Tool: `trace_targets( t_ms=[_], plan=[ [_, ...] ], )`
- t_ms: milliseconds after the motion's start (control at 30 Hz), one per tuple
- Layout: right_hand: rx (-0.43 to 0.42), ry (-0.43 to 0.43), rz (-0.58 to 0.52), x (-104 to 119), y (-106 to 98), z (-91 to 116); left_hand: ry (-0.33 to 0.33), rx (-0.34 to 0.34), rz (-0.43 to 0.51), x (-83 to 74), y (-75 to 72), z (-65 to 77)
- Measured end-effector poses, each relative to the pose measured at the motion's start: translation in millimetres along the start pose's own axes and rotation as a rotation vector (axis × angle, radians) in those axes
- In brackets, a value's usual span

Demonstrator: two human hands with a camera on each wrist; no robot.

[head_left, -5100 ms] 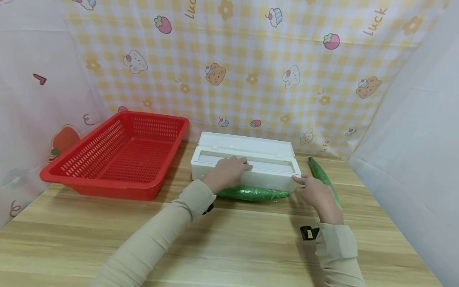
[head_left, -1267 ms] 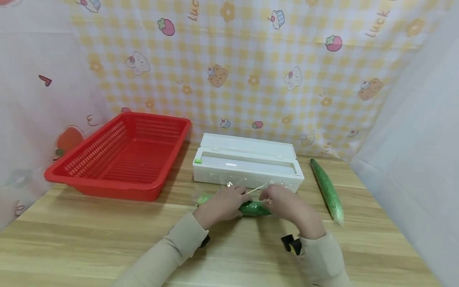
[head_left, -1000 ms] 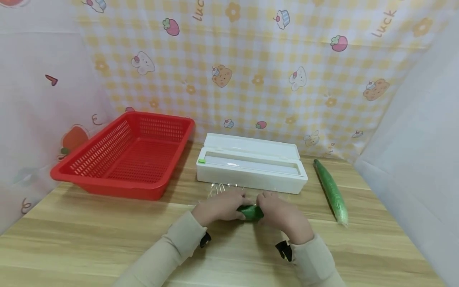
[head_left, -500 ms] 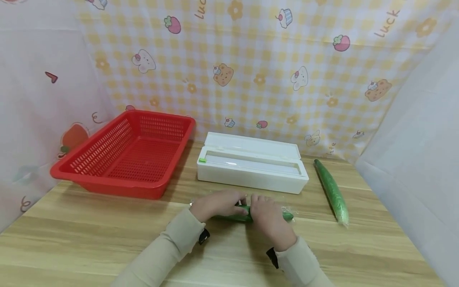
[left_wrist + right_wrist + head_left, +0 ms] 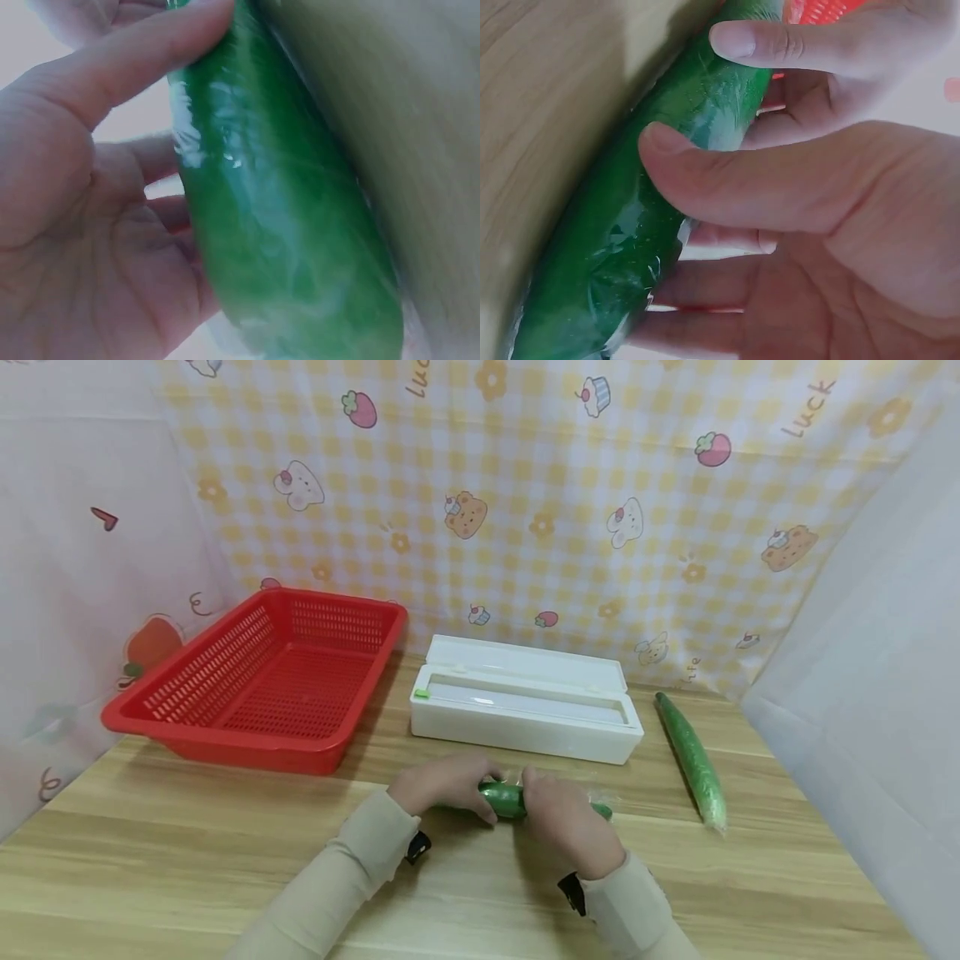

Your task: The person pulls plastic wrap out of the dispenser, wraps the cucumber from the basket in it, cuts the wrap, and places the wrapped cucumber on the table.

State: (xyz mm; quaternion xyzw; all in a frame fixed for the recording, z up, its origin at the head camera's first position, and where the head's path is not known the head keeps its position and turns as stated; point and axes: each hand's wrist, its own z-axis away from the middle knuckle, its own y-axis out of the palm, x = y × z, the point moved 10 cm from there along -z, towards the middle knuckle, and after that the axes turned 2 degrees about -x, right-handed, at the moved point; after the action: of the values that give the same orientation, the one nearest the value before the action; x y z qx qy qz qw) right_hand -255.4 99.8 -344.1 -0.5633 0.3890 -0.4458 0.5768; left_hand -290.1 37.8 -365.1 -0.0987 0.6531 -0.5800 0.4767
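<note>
A cucumber (image 5: 504, 800) in clear cling film lies on the wooden table, in front of a white cling film dispenser (image 5: 525, 727) whose lid stands up. My left hand (image 5: 446, 783) grips the cucumber left of its middle, thumb on the near side and fingers behind. Right of that, my right hand (image 5: 566, 818) holds it the same way. In the wrist views, glossy wrinkled film covers the cucumber's skin (image 5: 270, 202), and my right thumb (image 5: 727, 176) presses on it. Loose film (image 5: 603, 796) shows by the right end. Parts of the cucumber are hidden under both hands.
A red perforated basket (image 5: 318, 745) stands at the back left. Another film-wrapped cucumber (image 5: 692, 760) lies at the right, slanting away. A green slider (image 5: 422, 693) sits at the dispenser's left end. A patterned cloth (image 5: 540, 510) hangs behind the table.
Both hands have left the dispenser and taken hold of the cucumber, which has come nearer to me. Over the last second my right hand moved slightly left and its right tip came into view.
</note>
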Motion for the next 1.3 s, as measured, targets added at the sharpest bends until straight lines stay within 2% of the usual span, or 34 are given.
trace_targets(
  t_ms=[100,167,333,500,600,800,900,1000,1167,1300],
  plan=[
    [0.041,0.017,-0.061,-2.1,3.8,-0.7,-0.045,-0.019,0.07,7.0,-2.5,1.2],
    [0.062,0.028,-0.07,-3.5,6.8,-1.3,-0.048,-0.031,0.069,8.7,-4.4,1.3],
    [0.07,0.052,-0.008,-5.7,12.1,-2.4,-0.033,-0.033,0.051,7.1,-6.7,0.8],
    [0.063,0.079,0.047,-7.0,13.7,-3.1,-0.082,-0.006,0.058,11.1,-5.8,2.9],
    [0.036,0.065,0.06,-7.0,12.7,-4.8,-0.098,0.005,0.066,12.6,-5.8,4.5],
    [-0.029,-0.004,0.001,-2.9,6.1,-3.0,-0.103,0.02,0.041,12.6,-5.1,4.6],
    [-0.05,-0.039,-0.017,-0.9,3.5,-2.0,-0.11,-0.001,0.043,13.4,-6.7,4.7],
    [-0.031,-0.031,-0.038,-2.2,2.9,-2.8,-0.115,-0.033,0.048,13.8,-10.1,5.3],
    [0.013,-0.008,-0.076,-5.0,4.2,-4.4,-0.11,-0.096,-0.069,12.9,-17.1,4.7],
    [0.0,-0.016,-0.05,-5.0,3.9,-6.2,-0.101,-0.141,-0.214,11.4,-21.9,3.6]
  ],
)
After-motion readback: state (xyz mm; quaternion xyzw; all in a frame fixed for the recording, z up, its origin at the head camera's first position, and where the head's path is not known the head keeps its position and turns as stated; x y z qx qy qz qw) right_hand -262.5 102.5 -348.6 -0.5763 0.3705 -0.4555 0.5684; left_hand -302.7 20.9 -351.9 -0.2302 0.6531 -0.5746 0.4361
